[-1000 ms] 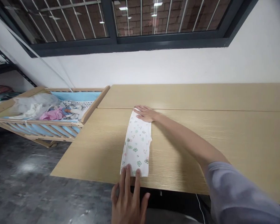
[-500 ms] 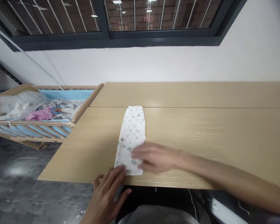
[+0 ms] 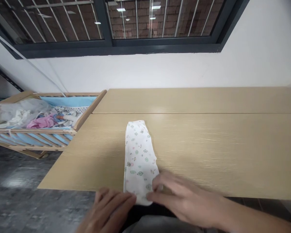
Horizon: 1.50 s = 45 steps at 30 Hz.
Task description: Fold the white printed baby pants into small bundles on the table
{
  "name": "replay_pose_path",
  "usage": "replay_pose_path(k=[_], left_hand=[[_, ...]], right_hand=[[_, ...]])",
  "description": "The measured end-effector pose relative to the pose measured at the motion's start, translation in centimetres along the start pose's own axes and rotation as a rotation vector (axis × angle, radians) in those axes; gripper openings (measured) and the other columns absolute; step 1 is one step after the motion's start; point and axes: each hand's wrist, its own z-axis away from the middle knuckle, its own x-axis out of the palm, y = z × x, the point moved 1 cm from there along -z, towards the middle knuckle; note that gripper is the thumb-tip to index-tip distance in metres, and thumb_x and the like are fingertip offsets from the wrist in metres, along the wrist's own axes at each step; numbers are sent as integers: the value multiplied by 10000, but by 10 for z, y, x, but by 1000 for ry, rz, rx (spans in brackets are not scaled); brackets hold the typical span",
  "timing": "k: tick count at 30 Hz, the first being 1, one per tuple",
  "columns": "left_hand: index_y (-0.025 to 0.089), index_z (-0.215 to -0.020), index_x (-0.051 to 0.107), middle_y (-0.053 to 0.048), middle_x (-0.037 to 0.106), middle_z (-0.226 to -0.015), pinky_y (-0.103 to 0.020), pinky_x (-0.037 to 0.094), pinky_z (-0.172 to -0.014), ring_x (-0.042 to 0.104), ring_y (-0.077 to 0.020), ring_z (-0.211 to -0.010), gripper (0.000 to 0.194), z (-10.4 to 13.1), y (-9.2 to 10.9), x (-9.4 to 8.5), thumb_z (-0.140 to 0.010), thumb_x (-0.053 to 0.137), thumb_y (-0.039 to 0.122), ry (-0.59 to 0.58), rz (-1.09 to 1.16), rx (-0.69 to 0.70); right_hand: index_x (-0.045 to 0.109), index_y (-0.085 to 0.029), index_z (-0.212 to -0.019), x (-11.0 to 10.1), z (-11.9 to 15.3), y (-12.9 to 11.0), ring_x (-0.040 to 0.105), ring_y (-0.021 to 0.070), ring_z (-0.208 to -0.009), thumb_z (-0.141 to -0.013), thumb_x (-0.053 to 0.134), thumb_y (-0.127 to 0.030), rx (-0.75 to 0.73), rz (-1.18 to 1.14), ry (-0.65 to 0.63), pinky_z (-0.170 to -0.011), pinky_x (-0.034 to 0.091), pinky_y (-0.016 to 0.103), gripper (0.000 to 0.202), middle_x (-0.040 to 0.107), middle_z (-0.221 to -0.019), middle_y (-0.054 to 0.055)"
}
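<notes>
White baby pants (image 3: 138,155), printed with small green, pink and grey figures, lie folded lengthwise in a narrow strip. Their wider near end reaches past the table's front edge. My left hand (image 3: 111,207) is closed on the near left corner, its thumb hidden from sight. At the near right corner my right hand (image 3: 181,197), blurred by motion, has its thumb and forefinger curled onto the fabric.
The pants rest on a wide pale wooden table (image 3: 208,142) that meets a white wall below a barred window (image 3: 160,45). To the left stands a wooden crib (image 3: 70,131) with blue lining, holding a heap of clothes and a plastic bag.
The baby pants have slid toward me, and their near end now passes the table edge. My right hand has come from on top of the fabric to its near right corner.
</notes>
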Motion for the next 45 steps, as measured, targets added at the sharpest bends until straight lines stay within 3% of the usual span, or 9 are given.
replay_pose_path(k=[8,13,18,21,25,29,32,37,45], left_hand=[[225,-1084,663,-38,742,-1028,-375,408,-931,661,-202,-965,271,-111,-83,-34,-1046,416,331,63,-135,-343],[206,-1056,683,-86,724,-1161,-406,403,-970,621,-265,-1133,283,-170,-149,2,-1007,414,276,-96,-267,-583],[177,-1020,707,-140,729,-1123,-400,436,-908,640,-292,-1078,255,-193,-182,42,-970,460,218,-163,-341,-669],[139,-1082,690,-182,706,-1146,-431,428,-922,623,-325,-1093,285,-188,-167,47,-978,436,214,-155,-398,-681],[106,-1233,614,-205,658,-1237,-461,423,-952,600,-343,-1133,388,-151,-102,52,-1021,372,323,-106,-450,-598],[102,-1201,635,-213,679,-1236,-470,490,-905,632,-358,-1137,415,-104,-43,76,-988,456,409,-79,-495,-487],[92,-1122,678,-225,709,-1178,-472,523,-895,641,-374,-1160,387,-86,-28,95,-972,489,395,-108,-495,-509],[70,-1239,643,-242,644,-1337,-450,541,-930,592,-358,-1279,425,-81,-32,107,-994,462,366,-47,-487,-554],[57,-1314,611,-231,587,-1416,-453,557,-930,594,-358,-1286,460,-76,-34,109,-1002,451,354,-28,-460,-559]], right_hand=[[657,-202,-1208,-33,-87,96,659,189,-921,-951,620,-284,289,-302,310,-779,550,339,272,705,-1127,78],[679,-172,-1054,6,-137,186,638,166,-859,-890,614,-186,460,-277,443,-779,503,304,177,709,-1060,73],[662,-152,-988,35,-159,227,615,166,-836,-850,573,-85,598,-157,368,-812,481,302,177,697,-942,59],[661,-144,-1025,36,-159,224,619,203,-983,-871,562,-99,596,-130,362,-909,474,338,188,695,-1015,93],[579,-122,-1309,27,-150,189,516,262,-1289,-1002,460,-242,378,31,327,-1110,379,430,351,592,-1353,176],[480,-140,-1458,32,-143,143,366,249,-1469,-1059,383,-360,-60,77,48,-1202,297,435,466,422,-1572,161],[438,-150,-1500,53,-139,131,278,211,-1521,-1076,341,-350,-204,42,-148,-1228,266,405,479,343,-1625,134],[340,-147,-1568,79,-143,163,205,251,-1543,-1070,314,-457,-57,41,-291,-1252,194,472,587,260,-1652,122],[251,-143,-1604,59,-173,232,112,238,-1562,-1052,302,-479,198,116,-200,-1271,82,465,648,149,-1676,95]])
